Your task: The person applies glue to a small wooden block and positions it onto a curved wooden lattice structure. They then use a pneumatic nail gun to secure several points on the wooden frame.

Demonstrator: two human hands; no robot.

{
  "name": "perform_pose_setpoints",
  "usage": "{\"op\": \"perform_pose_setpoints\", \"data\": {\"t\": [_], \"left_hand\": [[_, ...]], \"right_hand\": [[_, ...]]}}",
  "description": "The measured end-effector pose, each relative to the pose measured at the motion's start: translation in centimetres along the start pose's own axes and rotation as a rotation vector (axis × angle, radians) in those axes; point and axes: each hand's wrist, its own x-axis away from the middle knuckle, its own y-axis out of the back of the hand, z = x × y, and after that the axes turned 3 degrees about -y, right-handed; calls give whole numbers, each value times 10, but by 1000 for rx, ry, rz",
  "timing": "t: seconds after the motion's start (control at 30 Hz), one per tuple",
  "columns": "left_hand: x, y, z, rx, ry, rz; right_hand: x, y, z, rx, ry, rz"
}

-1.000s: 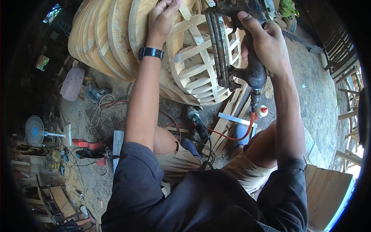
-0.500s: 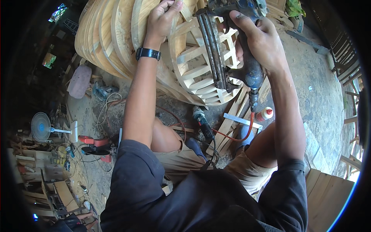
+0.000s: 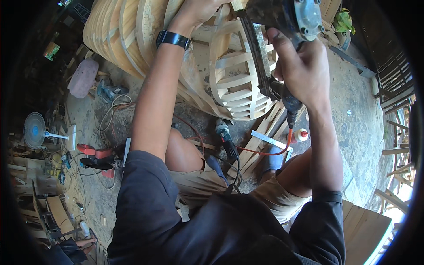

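My right hand [image 3: 304, 73] is wrapped round the grip of a worn pneumatic nail gun [image 3: 260, 55], raised at the top of the view. An orange air hose [image 3: 289, 137] hangs from its handle. The gun's nose, at the top edge, is close to a curved lattice frame of pale wooden ribs and slats [image 3: 240, 82]. My left hand [image 3: 199, 12], with a dark band on the wrist, is at the frame's upper part, left of the gun. Its fingers are bent together and partly cut off by the top edge, so what they pinch is hidden.
Between my feet lie an angle grinder [image 3: 227, 141], wooden strips [image 3: 254, 143] and a metal square [image 3: 270, 139]. A white bottle with a red cap [image 3: 301, 135] stands right of them. Leftward are a fan [image 3: 35, 130], a red cut-off saw [image 3: 95, 151] and cables. Boards [image 3: 364, 227] lie lower right.
The nail gun has moved up and slightly right in my right hand, tilting. My left hand has shifted up and right along the frame. The whole view has moved a little.
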Motion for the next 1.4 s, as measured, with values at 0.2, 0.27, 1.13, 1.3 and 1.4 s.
{"op": "perform_pose_setpoints", "data": {"t": [0.2,0.27,1.13,1.3,1.4], "left_hand": [[1,-1,0,-19,-47,-5],[3,-2,-4,-7,20,2],[30,-21,-31,-87,148,-84],[28,-13,-16,21,189,-145],[25,-16,-11,63,139,-150]], "right_hand": [[-1,5,3,27,-90,1],[-2,7,-2,51,-59,20],[-17,82,-63,-264,-243,-317],[-23,78,-55,-486,-284,-19],[-27,59,-60,-542,-300,71]]}}
